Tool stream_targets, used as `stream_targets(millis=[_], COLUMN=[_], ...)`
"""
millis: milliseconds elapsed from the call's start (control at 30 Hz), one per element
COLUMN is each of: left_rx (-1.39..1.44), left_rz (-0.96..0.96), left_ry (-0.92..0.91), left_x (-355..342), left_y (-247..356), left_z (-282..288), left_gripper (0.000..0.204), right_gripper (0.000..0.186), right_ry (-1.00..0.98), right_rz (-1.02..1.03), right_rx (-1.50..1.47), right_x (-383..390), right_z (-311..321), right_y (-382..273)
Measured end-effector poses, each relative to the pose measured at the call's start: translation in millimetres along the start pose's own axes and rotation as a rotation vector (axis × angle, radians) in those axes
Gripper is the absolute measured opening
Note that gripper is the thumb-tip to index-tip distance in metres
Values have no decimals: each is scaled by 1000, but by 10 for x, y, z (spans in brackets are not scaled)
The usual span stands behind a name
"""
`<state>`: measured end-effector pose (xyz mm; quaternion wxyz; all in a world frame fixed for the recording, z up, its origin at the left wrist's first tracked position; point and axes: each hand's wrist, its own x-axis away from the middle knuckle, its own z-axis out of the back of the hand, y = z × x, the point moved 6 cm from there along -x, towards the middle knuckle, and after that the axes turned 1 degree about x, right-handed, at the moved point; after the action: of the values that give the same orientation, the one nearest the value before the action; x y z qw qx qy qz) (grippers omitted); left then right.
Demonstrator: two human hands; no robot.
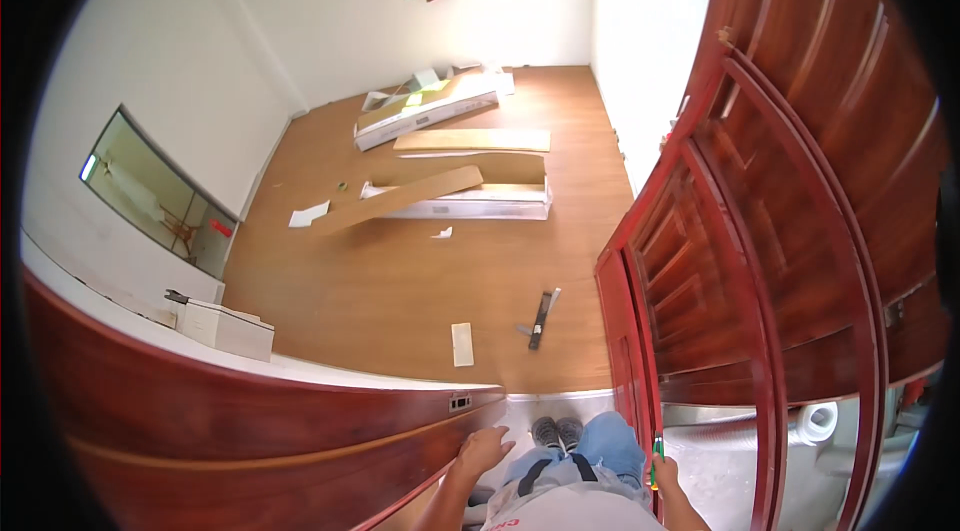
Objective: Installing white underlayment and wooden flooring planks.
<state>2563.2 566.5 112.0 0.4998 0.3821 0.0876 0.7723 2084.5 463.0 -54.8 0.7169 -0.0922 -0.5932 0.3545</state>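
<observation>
My left hand (pixel 484 450) is open beside the dark red wooden door (pixel 300 431) on my left, its fingers reaching forward below a metal latch plate (pixel 460 402) in the door's edge. Whether the fingertips touch the door I cannot tell. Low on the right, my right hand (pixel 664 472) is closed around a slim green and yellow hand tool (pixel 658 447), held upright against a narrow red frame post (pixel 640 411). The tool's exact kind is too small to make out.
Ahead, long opened cartons (pixel 460 206) and a flat board (pixel 475 140) lie on the brown floor (pixel 370 281). Nearer are a white rectangular piece (pixel 462 344) and a dark narrow object (pixel 541 321). Red door panels (pixel 690 271) lean at right, by a white roll (pixel 820 421).
</observation>
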Motion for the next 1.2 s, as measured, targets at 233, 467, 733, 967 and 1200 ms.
stream_targets(millis=[233,467,733,967,1200], left_rx=[132,255,571,771,845], left_rz=[44,242,509,615,573], left_ry=[76,48,163,79,225], left_x=[47,-48,-37,-70,25], left_y=[-12,-195,-445,-584,-826], left_z=[-72,-121,-263,-416,-1014], left_gripper=[38,39,46,45,35], right_gripper=[33,33,31,31,32], right_ry=[-24,-131,-286,-411,-485], right_rz=[-23,33,-36,26,142], right_rx=[104,245,418,294,308], right_x=[-481,-916,-1880,-2771,-2960], right_z=[-267,-494,-879,-1521,-2013], right_y=[-560,-1219,-2315,-4225,-5266])
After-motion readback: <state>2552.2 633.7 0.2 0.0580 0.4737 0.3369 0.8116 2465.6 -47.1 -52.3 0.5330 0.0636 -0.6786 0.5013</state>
